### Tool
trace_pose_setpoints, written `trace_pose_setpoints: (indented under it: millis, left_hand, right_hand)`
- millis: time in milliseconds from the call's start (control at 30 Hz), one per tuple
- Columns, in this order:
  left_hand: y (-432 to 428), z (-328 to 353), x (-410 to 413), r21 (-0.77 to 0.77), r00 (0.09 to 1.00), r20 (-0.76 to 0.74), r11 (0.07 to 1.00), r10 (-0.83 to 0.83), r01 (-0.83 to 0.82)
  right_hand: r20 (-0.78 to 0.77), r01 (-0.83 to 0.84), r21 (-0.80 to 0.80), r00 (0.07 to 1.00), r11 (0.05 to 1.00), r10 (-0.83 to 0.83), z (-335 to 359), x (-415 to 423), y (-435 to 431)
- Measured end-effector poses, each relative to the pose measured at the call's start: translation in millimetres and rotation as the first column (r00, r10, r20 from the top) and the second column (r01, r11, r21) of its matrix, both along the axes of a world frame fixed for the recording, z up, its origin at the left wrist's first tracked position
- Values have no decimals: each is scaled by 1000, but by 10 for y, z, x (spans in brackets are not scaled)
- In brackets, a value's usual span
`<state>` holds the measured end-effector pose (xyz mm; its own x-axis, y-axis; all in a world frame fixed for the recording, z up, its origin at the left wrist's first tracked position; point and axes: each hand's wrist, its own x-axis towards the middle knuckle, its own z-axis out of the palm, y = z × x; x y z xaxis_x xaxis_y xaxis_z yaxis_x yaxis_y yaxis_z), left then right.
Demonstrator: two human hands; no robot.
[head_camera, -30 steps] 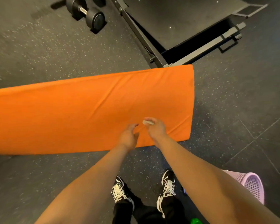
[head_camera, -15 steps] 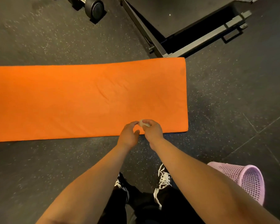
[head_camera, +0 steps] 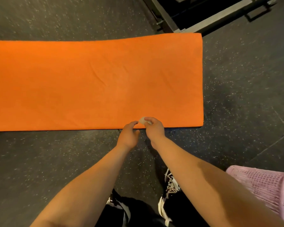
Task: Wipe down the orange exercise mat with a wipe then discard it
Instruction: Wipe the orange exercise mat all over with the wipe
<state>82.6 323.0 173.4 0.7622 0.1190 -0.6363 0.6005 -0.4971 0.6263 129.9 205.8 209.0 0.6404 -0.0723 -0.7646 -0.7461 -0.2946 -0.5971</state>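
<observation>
Mat (head_camera: 88, 82) laid flat on floor (head_camera: 244, 79), long side toward the person. Wipe (head_camera: 142, 120), small and wadded, is pinched in the right hand (head_camera: 154, 130) over the mat's near edge, toward its right end. Left hand (head_camera: 128, 137) is held just beside it, fingers loosely curled, thumb apart, nothing gripped. Forefinger-to-wipe contact not resolved. Pink basket (head_camera: 261, 185) noted lower right.

Dark speckled floor (head_camera: 39, 158), metal frame (head_camera: 220, 18)

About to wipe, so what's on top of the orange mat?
Only creases show on the mat. The right hand, pinching the wipe, and left hand cover its near edge.
</observation>
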Motion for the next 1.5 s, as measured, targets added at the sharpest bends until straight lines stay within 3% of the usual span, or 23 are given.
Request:
trace_pose_setpoints:
  millis: [267, 433, 633, 700, 833, 1000, 1167, 1500]
  left_hand:
    - [218, -1649, 75, 99, 995, 79, 994, -53, 45]
    - [355, -2376, -15, 370, 981, 36, 915, -189, 162]
    - [460, -2713, -185, 537, 909, 353, 844, -222, -3]
    - [473, -2692, -193, 535, 900, 382, 844, -210, -30]
    - [448, -2372, -65, 594, 924, 300, 804, -238, 14]
    - [455, -1926, -108, 548, 925, 325, 837, -198, -14]
    - [263, -1559, -412, 517, 924, 327, 856, -200, 2]
    - [-425, -1277, -1108, 466, 929, 284, 881, -237, 83]
  right_hand:
    - [62, -32, -8, 998, 999, 32, -1627, 3, 247]
    - [164, -131, -73, 976, 989, 142, -2368, -12, 327]
    - [308, -238, -193, 906, 952, 289, -2713, -185, 353]
    - [308, -254, -191, 902, 948, 303, -2674, -241, 303]
    - [310, -240, -196, 904, 951, 293, -2484, -254, 121]
    - [400, -197, -197, 878, 960, 262, -2124, -265, -69]
    - [471, -174, -272, 833, 946, 289, -1917, -560, -313]
    - [467, -214, -381, 795, 900, 386, -1851, -1173, -1049]
